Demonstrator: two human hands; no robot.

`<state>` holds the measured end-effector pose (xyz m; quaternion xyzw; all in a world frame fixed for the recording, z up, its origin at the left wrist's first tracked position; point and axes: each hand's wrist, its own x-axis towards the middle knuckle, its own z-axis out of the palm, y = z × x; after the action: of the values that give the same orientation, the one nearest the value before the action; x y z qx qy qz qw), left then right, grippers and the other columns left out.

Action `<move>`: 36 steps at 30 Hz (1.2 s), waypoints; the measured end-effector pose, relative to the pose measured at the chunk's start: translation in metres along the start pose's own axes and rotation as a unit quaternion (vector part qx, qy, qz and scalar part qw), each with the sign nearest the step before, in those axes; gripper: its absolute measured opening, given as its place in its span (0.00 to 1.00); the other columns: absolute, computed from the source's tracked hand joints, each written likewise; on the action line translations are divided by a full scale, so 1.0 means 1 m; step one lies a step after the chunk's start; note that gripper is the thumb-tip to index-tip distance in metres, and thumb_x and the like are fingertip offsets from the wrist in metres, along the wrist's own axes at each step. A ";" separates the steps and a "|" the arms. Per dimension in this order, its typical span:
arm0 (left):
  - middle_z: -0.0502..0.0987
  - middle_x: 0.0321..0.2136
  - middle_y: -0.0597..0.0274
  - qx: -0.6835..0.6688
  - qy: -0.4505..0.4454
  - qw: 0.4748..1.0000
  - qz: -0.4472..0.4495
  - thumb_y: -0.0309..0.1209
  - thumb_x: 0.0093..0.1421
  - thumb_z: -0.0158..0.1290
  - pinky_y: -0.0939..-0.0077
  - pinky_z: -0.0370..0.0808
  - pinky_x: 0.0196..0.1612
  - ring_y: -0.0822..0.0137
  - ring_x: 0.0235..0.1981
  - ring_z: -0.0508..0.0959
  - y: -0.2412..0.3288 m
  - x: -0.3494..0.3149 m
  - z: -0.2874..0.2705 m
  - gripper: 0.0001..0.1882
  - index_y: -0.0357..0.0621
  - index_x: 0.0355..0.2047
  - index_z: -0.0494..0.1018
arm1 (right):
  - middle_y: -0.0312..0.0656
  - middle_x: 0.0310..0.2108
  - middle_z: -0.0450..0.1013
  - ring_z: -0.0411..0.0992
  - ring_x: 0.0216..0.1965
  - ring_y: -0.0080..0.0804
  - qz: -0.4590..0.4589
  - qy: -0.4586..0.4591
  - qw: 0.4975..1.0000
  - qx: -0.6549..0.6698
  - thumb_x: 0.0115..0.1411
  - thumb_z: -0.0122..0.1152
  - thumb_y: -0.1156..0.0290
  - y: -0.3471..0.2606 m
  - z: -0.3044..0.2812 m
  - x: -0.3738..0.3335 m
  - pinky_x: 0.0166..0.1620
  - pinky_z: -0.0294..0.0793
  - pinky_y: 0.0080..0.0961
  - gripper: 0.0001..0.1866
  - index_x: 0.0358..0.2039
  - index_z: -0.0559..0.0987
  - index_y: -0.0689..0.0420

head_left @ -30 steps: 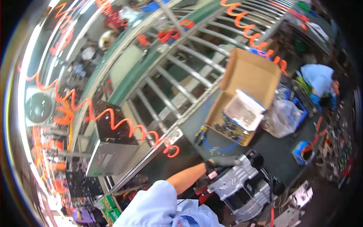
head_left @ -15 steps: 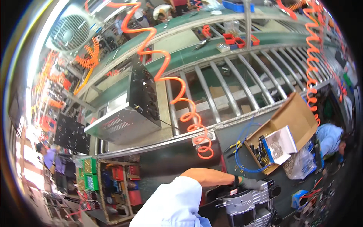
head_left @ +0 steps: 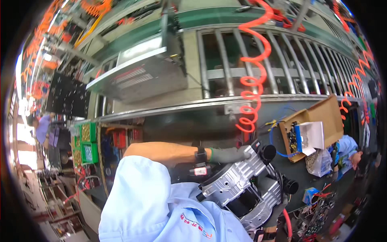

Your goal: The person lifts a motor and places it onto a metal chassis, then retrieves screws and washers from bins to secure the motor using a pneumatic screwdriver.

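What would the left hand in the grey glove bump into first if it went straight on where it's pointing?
Probably the silver, ribbed metal machine: the left hand seems to be right at its upper edge. Beyond, roughly in line, is a round black cap, but depth is unclear.

Open bench (head_left: 181,130) stretch in middle of frame, left of dangling orange hose (head_left: 266,47). Hose and cardboard box (head_left: 329,121) obstruct right side; metal machine (head_left: 231,179) fills lower centre.
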<state>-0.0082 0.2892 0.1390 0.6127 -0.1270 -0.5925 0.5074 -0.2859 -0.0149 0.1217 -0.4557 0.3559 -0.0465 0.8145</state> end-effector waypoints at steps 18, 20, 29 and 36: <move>0.76 0.49 0.57 -0.098 0.297 0.891 0.328 0.45 0.68 0.52 0.68 0.72 0.56 0.67 0.49 0.76 0.013 -0.479 -0.223 0.31 0.36 0.64 0.63 | 0.37 0.49 0.76 0.73 0.52 0.27 -0.206 -0.254 0.934 -0.142 0.66 0.51 0.38 -0.092 0.541 -0.081 0.56 0.73 0.30 0.33 0.55 0.76 0.55; 0.76 0.50 0.57 -0.070 0.358 0.857 0.363 0.45 0.69 0.51 0.68 0.72 0.57 0.67 0.50 0.76 0.027 -0.522 -0.248 0.30 0.37 0.63 0.64 | 0.36 0.49 0.75 0.73 0.51 0.26 -0.228 -0.289 0.919 -0.138 0.66 0.52 0.38 -0.105 0.597 -0.084 0.56 0.73 0.29 0.32 0.54 0.77 0.54; 0.76 0.52 0.60 0.079 0.692 0.548 0.464 0.46 0.72 0.47 0.70 0.72 0.58 0.68 0.52 0.77 0.060 -0.634 -0.423 0.28 0.38 0.63 0.66 | 0.33 0.45 0.75 0.72 0.48 0.23 -0.266 -0.416 0.866 -0.081 0.66 0.56 0.42 -0.127 0.835 0.004 0.54 0.72 0.26 0.27 0.49 0.78 0.53; 0.75 0.56 0.63 -0.014 0.657 0.642 0.394 0.54 0.74 0.43 0.69 0.73 0.59 0.68 0.55 0.77 0.078 -0.619 -0.525 0.32 0.42 0.65 0.66 | 0.30 0.42 0.74 0.72 0.45 0.21 -0.239 -0.427 0.869 -0.075 0.65 0.59 0.44 -0.108 0.965 0.115 0.52 0.72 0.24 0.23 0.46 0.79 0.51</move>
<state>0.3105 0.9696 0.4544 0.7256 0.0191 0.2202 0.6517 0.4273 0.5609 0.4630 -0.5617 -0.1438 -0.0136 0.8147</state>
